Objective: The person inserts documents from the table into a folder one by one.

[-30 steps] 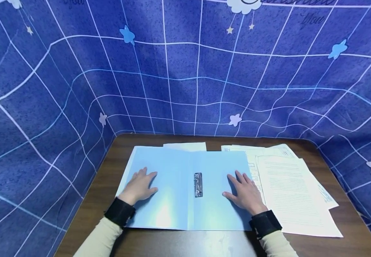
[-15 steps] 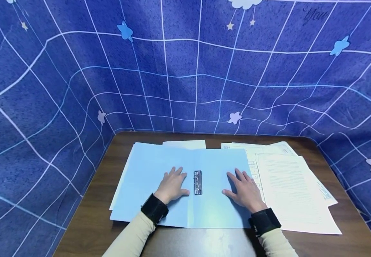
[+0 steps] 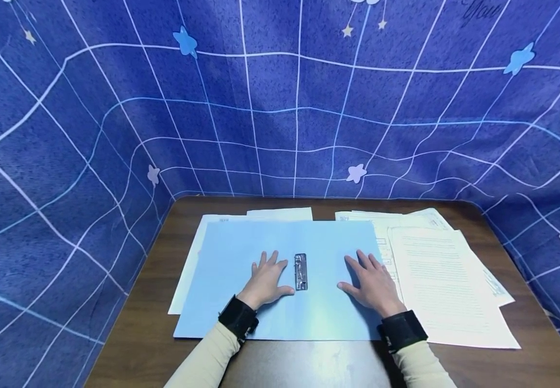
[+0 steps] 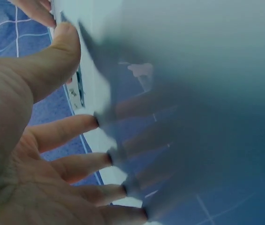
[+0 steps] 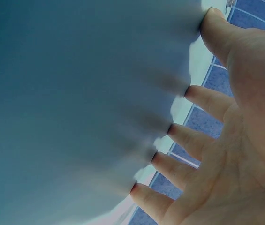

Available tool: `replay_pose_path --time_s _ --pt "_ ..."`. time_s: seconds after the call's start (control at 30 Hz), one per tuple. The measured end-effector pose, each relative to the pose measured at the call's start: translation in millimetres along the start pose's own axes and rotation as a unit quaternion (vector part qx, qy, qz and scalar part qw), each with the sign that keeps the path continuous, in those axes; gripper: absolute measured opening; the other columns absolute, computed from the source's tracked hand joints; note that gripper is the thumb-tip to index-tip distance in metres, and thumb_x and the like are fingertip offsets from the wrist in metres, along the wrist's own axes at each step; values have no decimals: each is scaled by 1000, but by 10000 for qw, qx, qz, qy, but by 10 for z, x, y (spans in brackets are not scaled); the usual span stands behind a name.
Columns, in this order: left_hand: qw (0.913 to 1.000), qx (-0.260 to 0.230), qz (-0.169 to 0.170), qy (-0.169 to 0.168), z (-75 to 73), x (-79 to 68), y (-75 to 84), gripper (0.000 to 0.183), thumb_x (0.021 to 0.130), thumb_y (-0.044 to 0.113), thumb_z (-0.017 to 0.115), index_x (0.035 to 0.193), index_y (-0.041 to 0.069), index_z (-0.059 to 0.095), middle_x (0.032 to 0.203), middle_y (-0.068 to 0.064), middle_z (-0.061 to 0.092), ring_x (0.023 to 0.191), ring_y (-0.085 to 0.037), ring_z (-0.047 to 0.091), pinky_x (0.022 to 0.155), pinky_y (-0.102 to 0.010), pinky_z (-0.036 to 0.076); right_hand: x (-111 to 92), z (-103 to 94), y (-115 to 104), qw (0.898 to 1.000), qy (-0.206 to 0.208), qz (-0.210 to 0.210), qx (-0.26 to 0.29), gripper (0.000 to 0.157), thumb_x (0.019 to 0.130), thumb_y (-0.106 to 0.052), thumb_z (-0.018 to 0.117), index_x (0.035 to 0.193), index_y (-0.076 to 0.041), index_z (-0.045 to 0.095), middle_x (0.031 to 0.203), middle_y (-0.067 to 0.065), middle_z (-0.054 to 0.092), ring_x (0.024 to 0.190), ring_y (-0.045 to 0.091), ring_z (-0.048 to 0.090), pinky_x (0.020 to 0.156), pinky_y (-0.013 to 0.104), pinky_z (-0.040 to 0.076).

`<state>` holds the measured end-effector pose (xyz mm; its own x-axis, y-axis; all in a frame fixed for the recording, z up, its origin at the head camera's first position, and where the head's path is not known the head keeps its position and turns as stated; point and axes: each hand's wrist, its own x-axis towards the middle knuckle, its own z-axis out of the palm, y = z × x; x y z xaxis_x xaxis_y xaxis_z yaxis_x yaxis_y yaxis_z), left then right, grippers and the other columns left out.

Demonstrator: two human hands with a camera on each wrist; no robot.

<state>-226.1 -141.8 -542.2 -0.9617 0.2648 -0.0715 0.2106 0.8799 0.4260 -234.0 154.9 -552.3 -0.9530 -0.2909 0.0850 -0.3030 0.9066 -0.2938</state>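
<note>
A light blue folder lies spread flat on the wooden table. Near its middle sits a metal binder clip mechanism. My left hand rests on the left cover, fingers spread, thumb tip beside the metal clip. On the right cover my right hand rests with fingers spread, close to the folder's right edge. Both wrist views show fingertips touching the blue surface: the left fingers spread with the metal clip behind them, the right fingers likewise. Neither hand holds anything.
Printed white sheets lie in an overlapping stack right of the folder. Other white paper sticks out past the folder's top and left edges. The brown table meets a blue gridded cloth at the back and sides.
My left hand has slid right across the left cover toward the metal clip. The left cover now lies flatter, with more white paper showing at its left. The right hand has stayed in place.
</note>
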Motion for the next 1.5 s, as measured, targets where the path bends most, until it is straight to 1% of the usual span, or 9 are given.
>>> replay_pose_path --time_s 0.23,0.43,0.53,0.77,1.0,1.27,1.5 --pt "9998 -28 -161 137 33 16 46 77 84 50 82 146 9 58 160 -30 34 148 -58 21 110 -79 22 37 -17 -36 10000 -33 -56 -74 76 89 -50 77 148 -8 55 155 28 43 143 55 35 108 75 32" --pt "9996 -101 -212 137 71 15 63 74 86 49 80 146 11 58 160 -31 33 147 -59 18 110 -81 20 65 -5 -136 9992 -386 13 -142 87 82 -63 77 152 -17 52 155 36 37 139 66 31 101 83 30" --pt "9996 -122 -175 166 98 20 86 74 86 49 79 145 11 59 159 -31 33 147 -59 18 109 -81 20 45 3 -153 9988 -444 74 -216 89 80 -64 78 153 -21 52 155 38 34 138 68 29 99 85 30" --pt "9985 69 -116 523 138 38 125 73 82 48 82 141 11 63 155 -32 40 144 -62 25 104 -83 26 36 20 -138 9988 -362 38 -329 87 80 -64 78 151 -21 54 154 39 35 137 69 30 98 85 31" --pt "9958 317 -6 863 180 28 128 72 79 49 84 136 10 66 150 -34 45 140 -64 31 99 -85 30 66 5 -158 9983 -426 21 -399 86 80 -63 78 151 -20 54 154 40 35 136 69 31 96 85 32" --pt "9927 705 53 977 195 46 138 74 76 53 84 134 10 66 146 -34 49 136 -65 36 94 -85 35 82 7 -169 9981 -428 -36 -442 85 81 -63 78 151 -20 54 153 40 36 135 69 32 95 86 33" --pt "9924 788 43 943 181 52 165 76 76 53 83 135 9 65 146 -35 48 136 -66 35 93 -85 36 81 -4 -174 9982 -427 -42 -420 84 82 -62 78 151 -20 54 152 41 36 135 69 32 95 86 33"
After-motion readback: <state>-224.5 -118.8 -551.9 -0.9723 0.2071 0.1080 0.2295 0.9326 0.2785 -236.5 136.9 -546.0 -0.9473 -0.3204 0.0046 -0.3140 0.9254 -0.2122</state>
